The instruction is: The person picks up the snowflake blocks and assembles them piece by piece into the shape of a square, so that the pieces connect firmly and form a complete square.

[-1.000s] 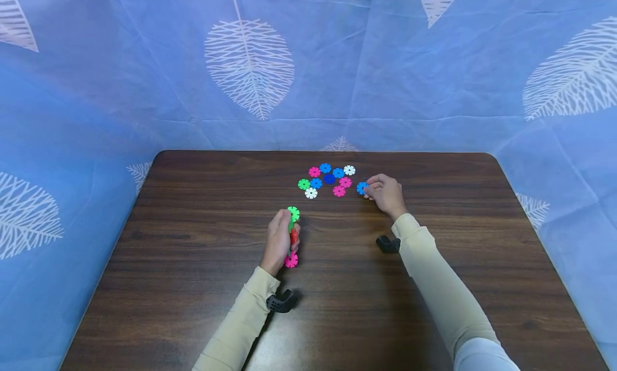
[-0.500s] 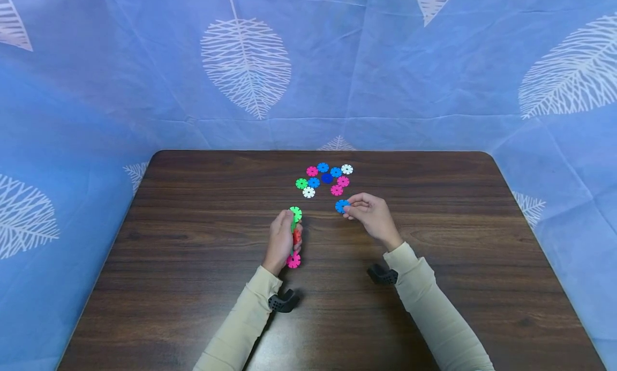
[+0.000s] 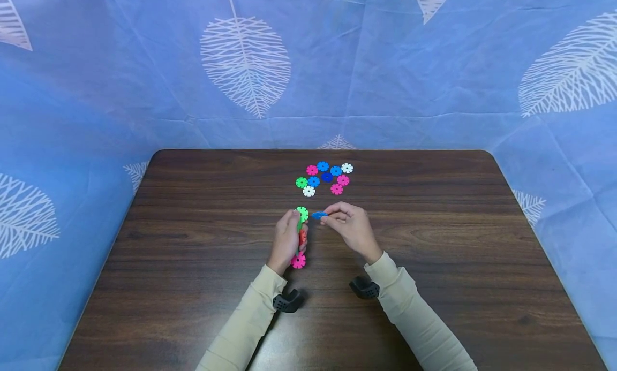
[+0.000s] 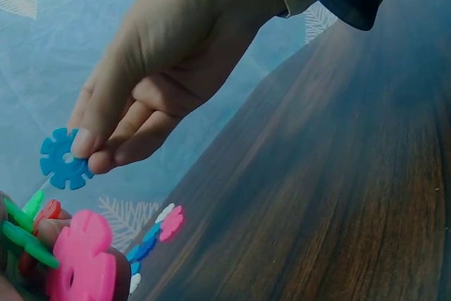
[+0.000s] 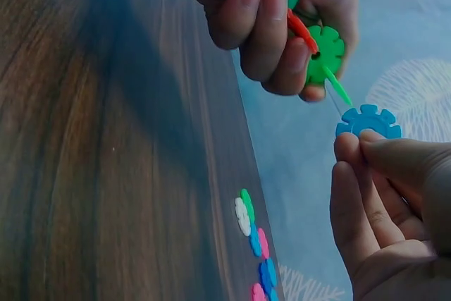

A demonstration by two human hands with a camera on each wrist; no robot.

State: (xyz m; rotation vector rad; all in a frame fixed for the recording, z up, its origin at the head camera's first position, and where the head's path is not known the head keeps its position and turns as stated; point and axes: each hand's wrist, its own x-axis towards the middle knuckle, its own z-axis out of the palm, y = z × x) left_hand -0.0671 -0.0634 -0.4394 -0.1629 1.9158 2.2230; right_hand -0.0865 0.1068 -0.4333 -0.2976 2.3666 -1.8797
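Observation:
My left hand (image 3: 285, 238) grips a chain of joined, notched plastic snowflake discs. A green disc (image 3: 302, 214) tops the chain, a red disc (image 3: 302, 236) shows at the fingers, and a pink disc (image 3: 299, 260) sticks out below. In the right wrist view, another green disc (image 5: 325, 47) crosses a thin green one edge-on, partly hidden by the fingers. Between thumb and fingertips my right hand (image 3: 355, 231) pinches a single blue snowflake disc (image 5: 370, 123). That blue disc is held just right of the chain's top end; the head view shows a small gap between them.
Farther back on the dark wooden table (image 3: 217, 199) lies a loose group of snowflake discs, including a dark blue disc (image 3: 326, 176), a white disc (image 3: 308, 191) and several others. Behind the table hangs a blue leaf-patterned cloth (image 3: 308, 66). Each wrist wears a black camera.
My right hand has carried the blue disc left and nearer from the right of the loose group to beside the chain, turning it nearly edge-on. The left hand has shifted slightly right.

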